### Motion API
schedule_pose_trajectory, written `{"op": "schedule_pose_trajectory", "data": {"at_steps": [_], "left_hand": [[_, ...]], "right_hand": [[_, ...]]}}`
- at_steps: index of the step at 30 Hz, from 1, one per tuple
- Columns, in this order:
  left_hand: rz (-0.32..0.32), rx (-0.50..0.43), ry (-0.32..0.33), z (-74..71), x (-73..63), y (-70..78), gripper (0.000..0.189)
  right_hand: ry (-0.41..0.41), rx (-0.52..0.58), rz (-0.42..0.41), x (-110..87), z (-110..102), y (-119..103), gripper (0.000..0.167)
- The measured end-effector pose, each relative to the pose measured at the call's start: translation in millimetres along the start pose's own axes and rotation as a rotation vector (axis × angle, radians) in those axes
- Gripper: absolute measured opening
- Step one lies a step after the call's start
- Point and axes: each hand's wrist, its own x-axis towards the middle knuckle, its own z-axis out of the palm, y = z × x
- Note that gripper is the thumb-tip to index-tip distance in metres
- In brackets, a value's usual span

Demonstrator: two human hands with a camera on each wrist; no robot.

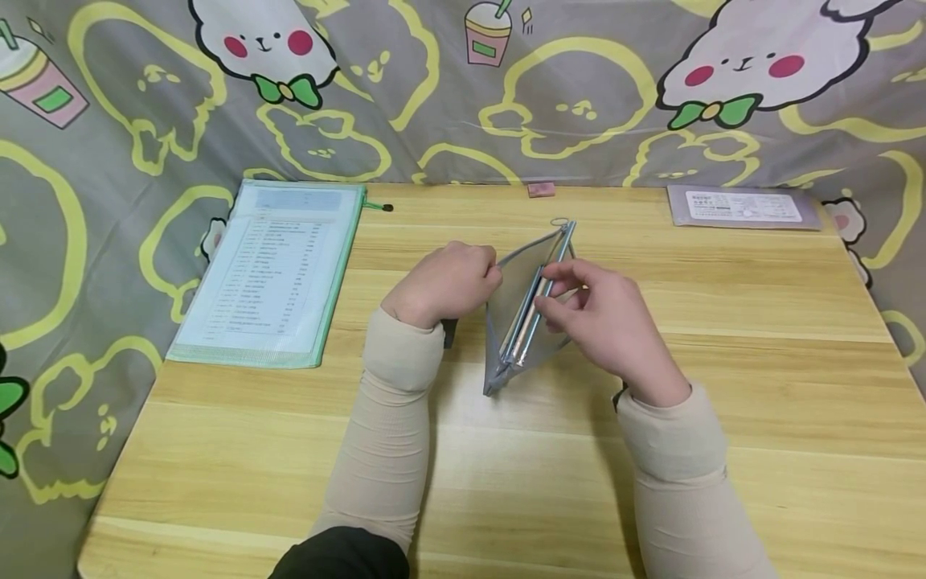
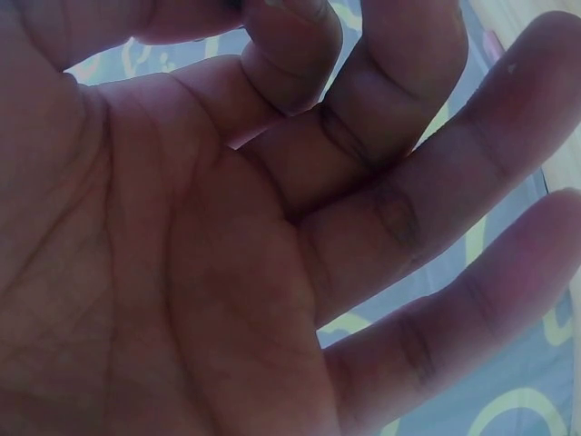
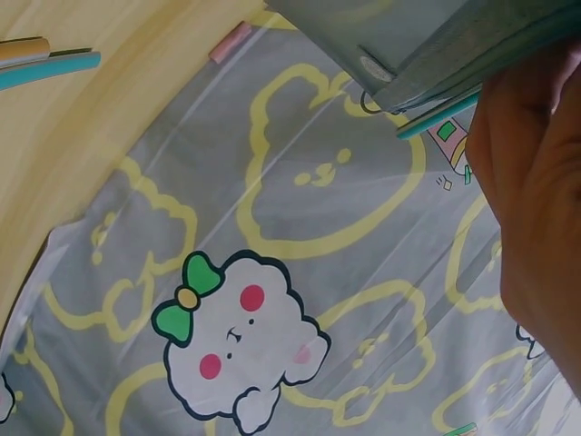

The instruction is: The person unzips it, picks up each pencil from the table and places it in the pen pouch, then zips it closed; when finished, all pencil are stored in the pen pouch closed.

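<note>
A grey zip pouch (image 1: 522, 281) stands open between the two hands, its ring at the far end. My left hand (image 1: 448, 281) pinches the pouch's left edge; in the left wrist view its other fingers (image 2: 399, 218) are spread and the pinched edge is out of sight. With thumb and fingertips, my right hand (image 1: 604, 314) pinches slim blue pens (image 1: 531, 326) at the pouch's mouth. How many it holds cannot be told. In the right wrist view a teal pen end (image 3: 438, 116) sticks out beside the pouch (image 3: 363, 45) and the right hand (image 3: 536, 191).
A green-edged zip document folder (image 1: 268, 265) lies at the left. A small pink eraser (image 1: 541, 190) sits at the back edge, and a silver-grey packet with a white label (image 1: 741, 207) lies back right. Patterned cloth (image 1: 463, 104) hangs behind the wooden table (image 1: 796, 338).
</note>
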Motion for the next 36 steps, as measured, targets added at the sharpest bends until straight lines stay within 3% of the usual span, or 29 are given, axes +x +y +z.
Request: {"op": "schedule_pose_trajectory", "data": {"at_steps": [36], "left_hand": [[-0.009,-0.013,-0.012,-0.9,-0.4,0.9,0.033]], "right_hand": [[-0.041,-0.086,-0.04,1.0,1.2,0.7,0.029]]}}
